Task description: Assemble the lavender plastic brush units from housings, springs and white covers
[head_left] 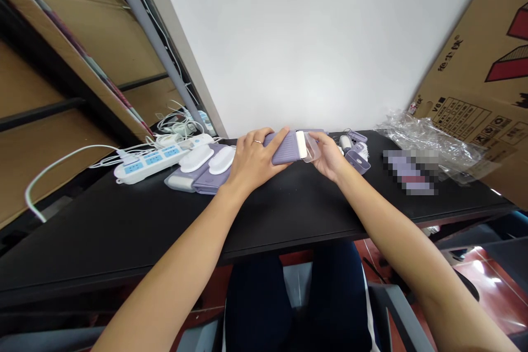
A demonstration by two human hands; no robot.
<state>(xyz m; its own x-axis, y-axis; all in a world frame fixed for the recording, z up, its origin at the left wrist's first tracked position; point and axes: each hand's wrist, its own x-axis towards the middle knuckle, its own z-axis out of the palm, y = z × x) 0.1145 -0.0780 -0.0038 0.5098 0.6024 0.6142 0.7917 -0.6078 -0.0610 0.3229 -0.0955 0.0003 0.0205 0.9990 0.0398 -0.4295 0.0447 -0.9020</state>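
Observation:
My left hand (251,159) is wrapped around a purple ribbed case (286,148) with a white end, held on its side just over the black table. With my right hand (329,158) I pinch a clear plastic cap (312,148) at the case's white end; whether it is fully seated there I cannot tell. Left of my left hand lie two similar purple cases, each with a white oval piece (197,159) on top. Close to my right hand are several small purple parts (357,159) and a white roll-shaped piece (345,143).
A white power strip (152,160) with blue sockets and tangled cables (177,126) sits at the left. On the right are a blurred-out purple item (408,171), crumpled clear plastic (437,140) and a large cardboard box (474,93). A white panel (313,38) stands behind the table (297,214).

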